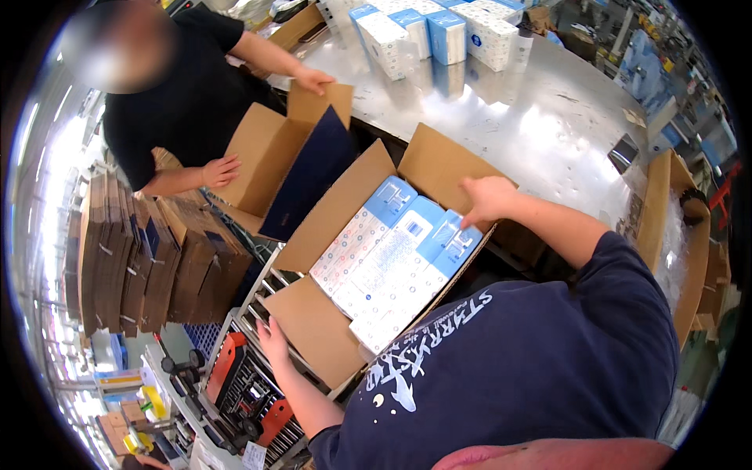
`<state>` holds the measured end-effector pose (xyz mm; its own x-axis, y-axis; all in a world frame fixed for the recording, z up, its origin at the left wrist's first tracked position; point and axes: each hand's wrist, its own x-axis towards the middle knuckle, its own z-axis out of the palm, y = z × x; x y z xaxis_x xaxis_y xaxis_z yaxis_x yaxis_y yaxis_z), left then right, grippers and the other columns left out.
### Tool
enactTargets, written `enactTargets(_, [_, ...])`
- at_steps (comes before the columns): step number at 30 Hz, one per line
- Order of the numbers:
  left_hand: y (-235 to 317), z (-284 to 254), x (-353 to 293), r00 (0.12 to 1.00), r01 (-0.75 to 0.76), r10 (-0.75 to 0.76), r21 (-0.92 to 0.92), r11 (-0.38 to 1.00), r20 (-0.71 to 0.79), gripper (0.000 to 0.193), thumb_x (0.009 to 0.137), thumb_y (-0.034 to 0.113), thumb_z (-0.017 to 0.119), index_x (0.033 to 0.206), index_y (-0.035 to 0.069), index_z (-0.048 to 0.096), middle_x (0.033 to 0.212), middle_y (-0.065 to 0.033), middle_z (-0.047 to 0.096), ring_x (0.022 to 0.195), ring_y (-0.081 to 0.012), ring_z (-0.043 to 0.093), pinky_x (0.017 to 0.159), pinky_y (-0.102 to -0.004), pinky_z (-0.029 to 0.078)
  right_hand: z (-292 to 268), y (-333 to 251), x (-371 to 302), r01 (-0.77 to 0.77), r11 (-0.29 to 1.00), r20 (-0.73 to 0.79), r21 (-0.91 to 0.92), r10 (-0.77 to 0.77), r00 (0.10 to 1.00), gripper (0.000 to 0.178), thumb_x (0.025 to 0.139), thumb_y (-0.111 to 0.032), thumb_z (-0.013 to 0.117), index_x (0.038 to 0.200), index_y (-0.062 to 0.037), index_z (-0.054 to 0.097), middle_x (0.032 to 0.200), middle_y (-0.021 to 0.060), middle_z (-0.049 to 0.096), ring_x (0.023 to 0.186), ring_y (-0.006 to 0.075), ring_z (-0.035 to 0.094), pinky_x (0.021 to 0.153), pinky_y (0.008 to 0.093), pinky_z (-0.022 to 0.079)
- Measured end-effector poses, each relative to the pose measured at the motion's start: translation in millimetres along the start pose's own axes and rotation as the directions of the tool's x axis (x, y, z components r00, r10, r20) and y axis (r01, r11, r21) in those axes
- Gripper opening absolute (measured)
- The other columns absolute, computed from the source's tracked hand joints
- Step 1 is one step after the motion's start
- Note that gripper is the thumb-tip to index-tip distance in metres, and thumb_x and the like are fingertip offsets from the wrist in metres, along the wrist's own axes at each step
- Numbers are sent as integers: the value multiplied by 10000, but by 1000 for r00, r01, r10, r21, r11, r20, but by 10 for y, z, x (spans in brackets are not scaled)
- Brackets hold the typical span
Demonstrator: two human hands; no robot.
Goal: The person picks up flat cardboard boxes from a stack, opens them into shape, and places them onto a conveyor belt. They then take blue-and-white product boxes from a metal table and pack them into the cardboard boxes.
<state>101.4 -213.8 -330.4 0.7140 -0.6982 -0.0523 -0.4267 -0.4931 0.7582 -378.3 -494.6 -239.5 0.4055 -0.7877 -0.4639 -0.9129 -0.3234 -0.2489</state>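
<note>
An open brown cardboard carton [313,321] stands in front of me with its flaps spread. Several white-and-blue wrapped packs [376,254] with small printed dots lie side by side inside it. My right hand [489,200] reaches over the carton's right side, fingers spread, the tips at the far-right flap and the nearest pack's blue end. Beside the near-left flap, my left hand [272,342] has its fingers stretched out along the cardboard edge. I cannot make out anything held in either hand.
Across from me, a person in black holds another open carton [262,153] with a dark blue side. A metal table [486,102] bears more wrapped packs [446,37]. Flattened cartons [149,258] are stacked at left. A roller conveyor [251,313] runs beneath my carton.
</note>
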Motion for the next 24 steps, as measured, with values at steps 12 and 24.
enactTargets(12, [1295,1004,-777,71,-359,217,-178,916,974,873,786,452,658,1453,94,225,1520,-216,63,1416,-332,26,1137,-419,90,557,-47,1008,905,426,-9,-23,-905,426,610,856,-428,571,1337,-76,447,1352,155,463,1218,298,469,1010,352,382])
enactTargets(24, [1164,1651,-655,985,-130,40,565,815,169,1007,520,450,841,1369,136,398,1480,-187,225,1392,-342,148,1107,-521,152,-374,-1137,1571,727,625,-421,-283,-762,492,335,823,-265,588,1098,-74,588,1069,90,595,1031,308,537,910,431,392])
